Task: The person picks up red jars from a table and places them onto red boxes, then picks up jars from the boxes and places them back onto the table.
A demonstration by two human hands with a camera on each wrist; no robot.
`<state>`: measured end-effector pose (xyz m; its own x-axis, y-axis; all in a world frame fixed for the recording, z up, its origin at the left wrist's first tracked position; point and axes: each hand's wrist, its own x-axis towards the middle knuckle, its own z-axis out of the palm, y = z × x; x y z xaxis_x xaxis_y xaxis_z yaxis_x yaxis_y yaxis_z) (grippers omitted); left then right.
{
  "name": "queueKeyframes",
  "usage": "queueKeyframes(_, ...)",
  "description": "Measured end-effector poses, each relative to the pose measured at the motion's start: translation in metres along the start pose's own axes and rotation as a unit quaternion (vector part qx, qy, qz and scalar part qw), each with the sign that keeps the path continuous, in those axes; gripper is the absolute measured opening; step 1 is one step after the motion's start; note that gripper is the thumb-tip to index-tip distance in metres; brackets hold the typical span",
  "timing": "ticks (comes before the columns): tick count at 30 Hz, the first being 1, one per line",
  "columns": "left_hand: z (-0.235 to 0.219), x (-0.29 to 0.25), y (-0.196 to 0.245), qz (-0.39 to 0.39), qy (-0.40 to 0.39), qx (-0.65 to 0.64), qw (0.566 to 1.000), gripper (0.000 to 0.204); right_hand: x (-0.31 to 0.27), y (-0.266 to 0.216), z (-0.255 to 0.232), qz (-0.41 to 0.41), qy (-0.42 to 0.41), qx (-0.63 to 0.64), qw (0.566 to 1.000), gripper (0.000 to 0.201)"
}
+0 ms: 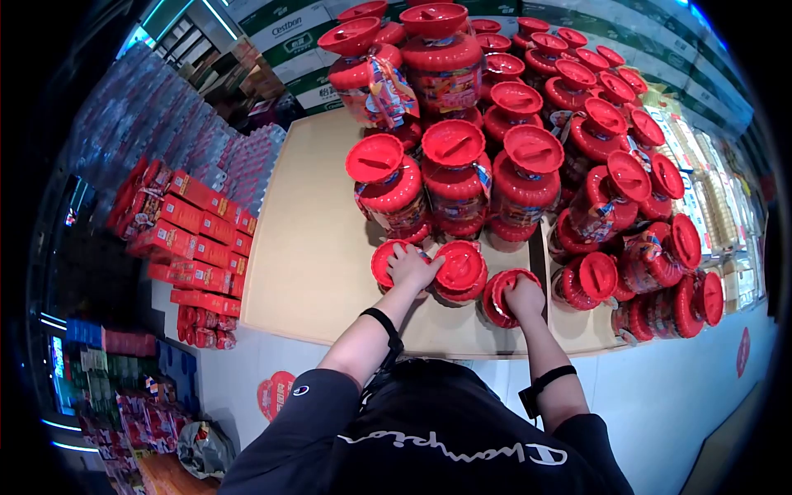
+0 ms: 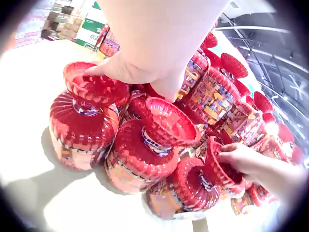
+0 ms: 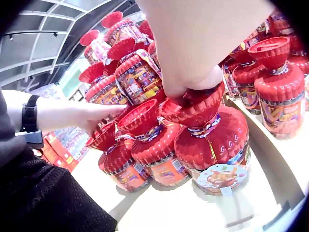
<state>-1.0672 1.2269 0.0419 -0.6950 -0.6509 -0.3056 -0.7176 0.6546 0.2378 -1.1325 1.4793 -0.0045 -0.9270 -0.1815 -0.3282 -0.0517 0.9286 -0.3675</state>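
Observation:
Three plastic jars with red funnel-shaped lids stand in a row along the near edge of the table. My left hand (image 1: 410, 270) grips the lid of the left jar (image 2: 83, 123), fingers over its rim and thumb toward the middle jar (image 1: 459, 272). On the right jar (image 3: 215, 145), my right hand (image 1: 525, 299) reaches into the lid and holds it, the fingertips partly hidden inside. All three jars are upright, and a round picture tag (image 3: 222, 179) hangs on the front of the right one.
Behind the row, many similar red-lidded jars (image 1: 454, 144) are stacked on the pale table (image 1: 285, 239). A dark strip (image 1: 538, 256) runs across the tabletop right of the right jar. Red boxes (image 1: 198, 227) are piled at the left, and green-and-white cartons (image 1: 289, 45) stand behind.

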Motion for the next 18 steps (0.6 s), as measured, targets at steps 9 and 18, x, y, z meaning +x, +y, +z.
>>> queueKeyframes(9,0.054,0.004,0.017,0.242,0.109,0.104,0.959,0.078,-0.006,0.005,0.011,0.001,0.011,0.013,1.0,0.033)
queueKeyframes(18,0.046,-0.029,0.024,0.254,0.077,0.111,0.958,0.037,0.013,0.032,0.006,0.029,0.073,0.107,0.991,0.036)
